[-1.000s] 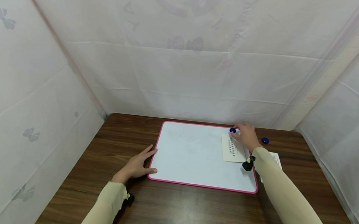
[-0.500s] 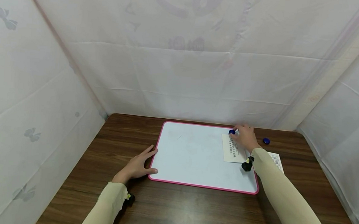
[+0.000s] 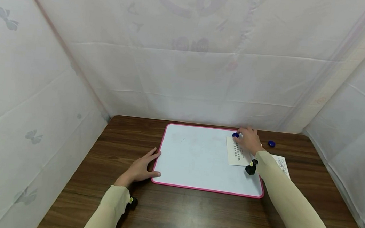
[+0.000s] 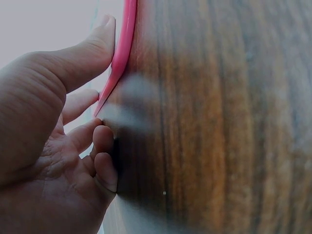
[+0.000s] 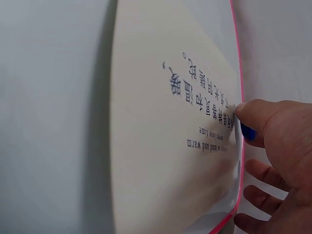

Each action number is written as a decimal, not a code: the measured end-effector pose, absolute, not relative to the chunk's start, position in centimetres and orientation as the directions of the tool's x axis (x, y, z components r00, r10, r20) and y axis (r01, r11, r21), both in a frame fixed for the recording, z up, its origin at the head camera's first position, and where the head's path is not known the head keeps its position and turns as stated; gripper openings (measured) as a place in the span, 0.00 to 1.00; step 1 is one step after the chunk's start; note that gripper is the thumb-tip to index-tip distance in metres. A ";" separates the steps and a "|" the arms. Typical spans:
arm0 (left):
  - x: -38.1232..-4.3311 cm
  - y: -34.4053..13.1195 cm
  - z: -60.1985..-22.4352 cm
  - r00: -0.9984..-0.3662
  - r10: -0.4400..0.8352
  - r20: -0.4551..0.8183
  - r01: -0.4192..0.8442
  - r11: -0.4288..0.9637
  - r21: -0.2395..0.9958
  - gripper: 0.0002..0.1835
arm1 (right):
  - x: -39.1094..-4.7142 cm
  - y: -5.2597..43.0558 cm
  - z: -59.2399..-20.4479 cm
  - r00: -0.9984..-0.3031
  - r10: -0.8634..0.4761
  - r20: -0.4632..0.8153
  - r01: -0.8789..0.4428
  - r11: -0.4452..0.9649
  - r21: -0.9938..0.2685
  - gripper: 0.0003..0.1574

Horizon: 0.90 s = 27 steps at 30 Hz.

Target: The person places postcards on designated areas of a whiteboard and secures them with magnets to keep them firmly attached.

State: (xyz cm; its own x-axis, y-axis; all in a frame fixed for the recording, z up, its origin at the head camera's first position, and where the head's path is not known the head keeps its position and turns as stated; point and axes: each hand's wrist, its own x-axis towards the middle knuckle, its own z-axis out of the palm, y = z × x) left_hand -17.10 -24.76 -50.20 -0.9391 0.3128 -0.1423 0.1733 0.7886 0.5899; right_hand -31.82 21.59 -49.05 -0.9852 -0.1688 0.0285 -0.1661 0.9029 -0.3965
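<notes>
A whiteboard (image 3: 192, 160) with a pink rim lies flat on the table. My left hand (image 3: 137, 167) rests at its left edge, fingers spread, with the thumb over the rim by the near corner. Near the board's far right corner, my right hand (image 3: 250, 140) pinches a round blue magnet (image 3: 235, 135) between thumb and finger. The magnet is at the far edge of a cream card (image 3: 233, 154) with printed lettering, which lies on the board. In the right wrist view, the thumb partly hides the blue magnet (image 5: 247, 131), and the card (image 5: 161, 161) looks slightly raised along one edge.
Another blue magnet (image 3: 271, 144) sits on the wooden table (image 3: 195, 212) right of the board. A second printed card (image 3: 281, 164) lies there too, partly under the right forearm. White sheeting (image 3: 184, 75) encloses the back and both sides.
The right hand has brought the blue magnet slightly nearer, down against the card's far edge. The left hand has stayed at the board's edge. The head view has shifted a little.
</notes>
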 end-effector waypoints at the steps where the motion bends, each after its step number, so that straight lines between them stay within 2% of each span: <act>1: -17.1 -24.7 -50.2 -0.939 0.313 -0.141 0.175 0.789 0.588 0.48 | -31.8 21.6 -49.0 -0.985 -0.171 0.028 -0.169 0.904 -0.393 0.24; 27: -17.0 -24.9 -50.1 -0.935 0.326 -0.135 0.187 0.783 0.594 0.47 | -32.0 21.9 -49.5 -0.985 -0.170 0.012 -0.162 0.913 -0.374 0.24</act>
State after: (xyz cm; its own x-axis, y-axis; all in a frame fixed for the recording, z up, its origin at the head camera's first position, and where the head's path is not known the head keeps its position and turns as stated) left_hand -17.02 -24.93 -50.15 -0.9355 0.3265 -0.1352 0.1874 0.7827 0.5935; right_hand -31.96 21.88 -49.47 -0.9853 -0.1702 0.0117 -0.1621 0.9130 -0.3743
